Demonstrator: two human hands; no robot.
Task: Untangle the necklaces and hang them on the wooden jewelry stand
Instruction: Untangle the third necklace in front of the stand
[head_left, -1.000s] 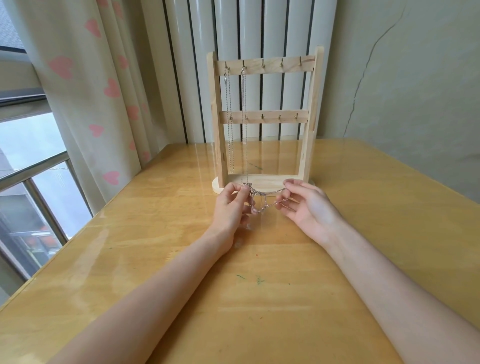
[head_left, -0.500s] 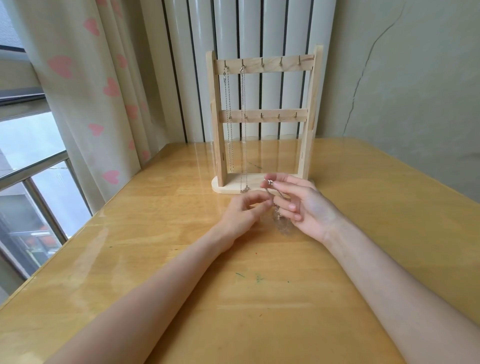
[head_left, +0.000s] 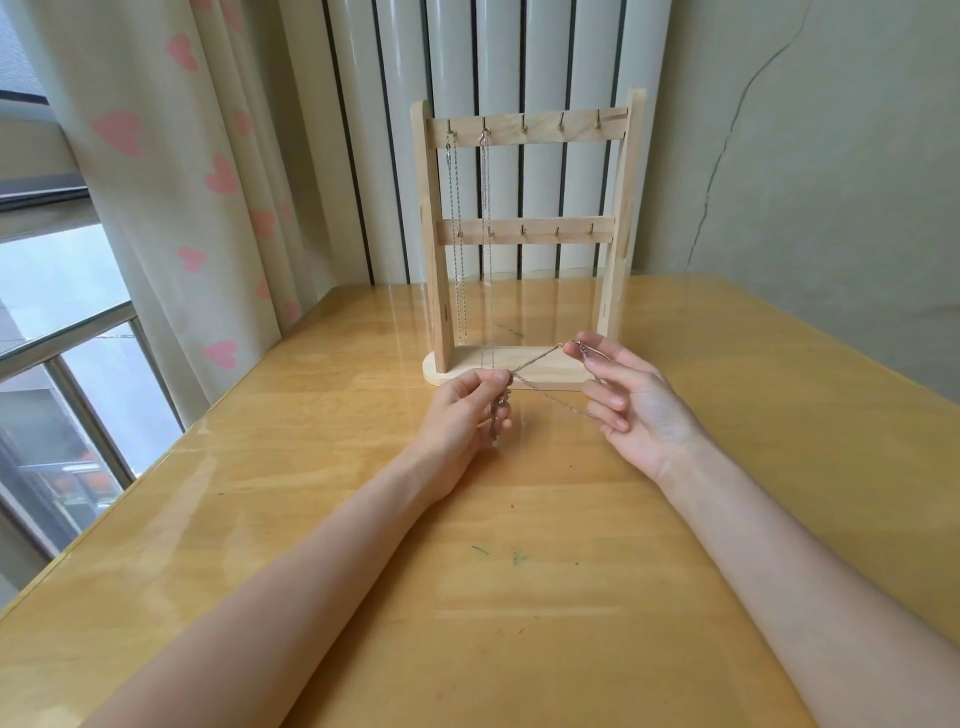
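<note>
A wooden jewelry stand (head_left: 618, 218) with two hook rails stands at the back of the table. Two thin chains (head_left: 457, 234) hang from its two leftmost top hooks. In front of its base, a silver necklace (head_left: 540, 387) is stretched in two strands between my hands. My left hand (head_left: 467, 410) pinches one end, with a bunched part of chain dangling below its fingers. My right hand (head_left: 628, 400) pinches the other end between thumb and forefinger, and the lower strand runs to its lower fingers.
The yellow wooden table (head_left: 519, 597) reaches to a ribbed white wall panel (head_left: 540, 57). A curtain with pink hearts (head_left: 171, 171) and a window (head_left: 52, 332) are at the left. A cracked wall (head_left: 810, 156) is at the right.
My hands were close together on the bunched chain; they have moved apart, the left hand going left, and the necklace is now drawn out taut between them.
</note>
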